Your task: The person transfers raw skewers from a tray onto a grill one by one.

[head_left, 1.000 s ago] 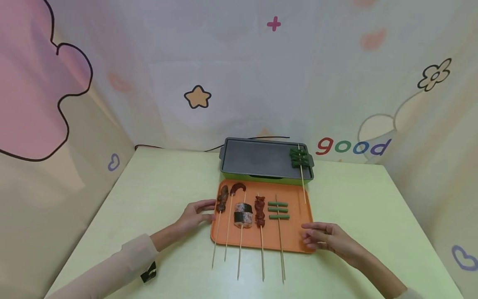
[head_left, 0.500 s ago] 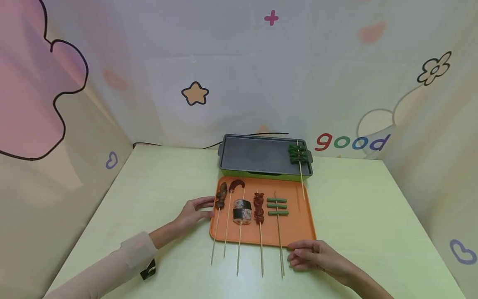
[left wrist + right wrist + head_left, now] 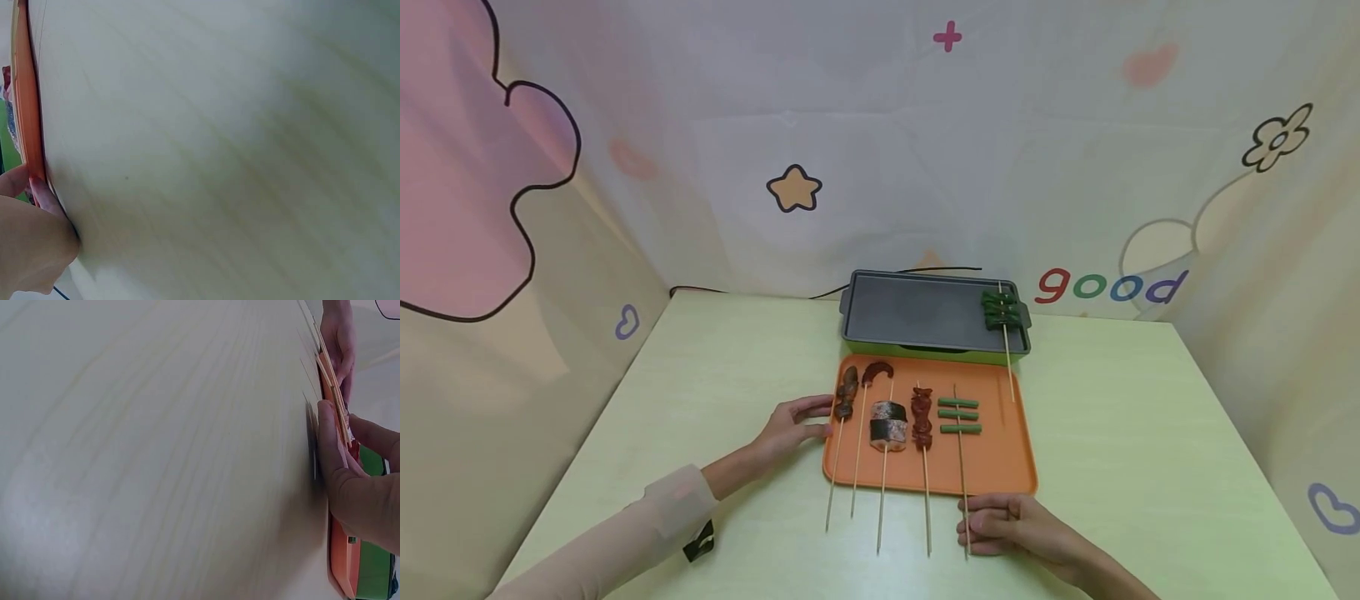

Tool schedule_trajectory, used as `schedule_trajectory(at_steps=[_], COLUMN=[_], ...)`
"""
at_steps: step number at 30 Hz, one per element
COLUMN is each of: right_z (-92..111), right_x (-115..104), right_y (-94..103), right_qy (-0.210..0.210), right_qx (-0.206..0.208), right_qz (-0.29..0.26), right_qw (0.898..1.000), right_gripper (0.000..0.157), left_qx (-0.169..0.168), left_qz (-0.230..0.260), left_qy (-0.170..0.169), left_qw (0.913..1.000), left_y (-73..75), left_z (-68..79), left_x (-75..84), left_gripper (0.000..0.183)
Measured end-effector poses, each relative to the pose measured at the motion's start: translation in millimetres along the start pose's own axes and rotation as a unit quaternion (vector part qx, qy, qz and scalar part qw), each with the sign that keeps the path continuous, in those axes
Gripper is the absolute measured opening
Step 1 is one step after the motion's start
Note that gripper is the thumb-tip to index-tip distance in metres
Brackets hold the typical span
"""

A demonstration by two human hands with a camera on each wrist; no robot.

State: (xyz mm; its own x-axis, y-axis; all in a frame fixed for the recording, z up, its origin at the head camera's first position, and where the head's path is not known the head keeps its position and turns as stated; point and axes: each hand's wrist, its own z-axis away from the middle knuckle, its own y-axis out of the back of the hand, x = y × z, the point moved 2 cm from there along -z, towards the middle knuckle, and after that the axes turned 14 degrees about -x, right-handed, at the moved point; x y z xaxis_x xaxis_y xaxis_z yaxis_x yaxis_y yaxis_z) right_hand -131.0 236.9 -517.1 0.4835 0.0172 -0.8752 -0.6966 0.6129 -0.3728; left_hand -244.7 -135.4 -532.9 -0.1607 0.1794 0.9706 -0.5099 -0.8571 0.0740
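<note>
An orange tray (image 3: 1000,467) bears several skewers side by side, their sticks jutting over its near edge. My left hand (image 3: 793,429) holds the tray's left rim; in the left wrist view the fingers (image 3: 45,195) lie against that rim. My right hand (image 3: 1011,529) is at the lower stick of the green bean skewer (image 3: 960,415), thumb and fingers around it, just in front of the tray. Left of it lie a red meat skewer (image 3: 922,421), a black-and-white roll skewer (image 3: 888,429), a curved dark red piece (image 3: 877,372) and a brown skewer (image 3: 846,393).
Directly behind the tray stands a green-sided grill (image 3: 925,312) with a dark flat plate. A leafy green skewer (image 3: 1002,310) lies on its right end, the stick reaching over the tray. A black cord (image 3: 700,289) runs along the table's back edge.
My right hand has left the tray's right corner and moved left and nearer, to the green bean skewer's stick. The left hand stays at the left rim.
</note>
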Motion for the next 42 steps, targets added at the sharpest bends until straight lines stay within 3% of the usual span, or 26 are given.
schedule_trajectory(at_steps=[17, 42], right_z=[3.6, 9.1], right_x=[-5.1, -23.6], right_y=[-5.2, -2.4], right_qy=[0.003, 0.013], right_qx=[0.063, 0.062], right_qz=[0.011, 0.052], right_qw=[0.998, 0.997], right_gripper=[0.061, 0.065], left_qx=[-0.001, 0.009], left_qz=[-0.010, -0.004], left_qy=[-0.013, -0.005], left_qw=[0.9999, 0.9999], left_y=[0.9, -0.6], left_z=[-1.1, -1.0], left_x=[-2.0, -0.9], left_gripper=[0.054, 0.054])
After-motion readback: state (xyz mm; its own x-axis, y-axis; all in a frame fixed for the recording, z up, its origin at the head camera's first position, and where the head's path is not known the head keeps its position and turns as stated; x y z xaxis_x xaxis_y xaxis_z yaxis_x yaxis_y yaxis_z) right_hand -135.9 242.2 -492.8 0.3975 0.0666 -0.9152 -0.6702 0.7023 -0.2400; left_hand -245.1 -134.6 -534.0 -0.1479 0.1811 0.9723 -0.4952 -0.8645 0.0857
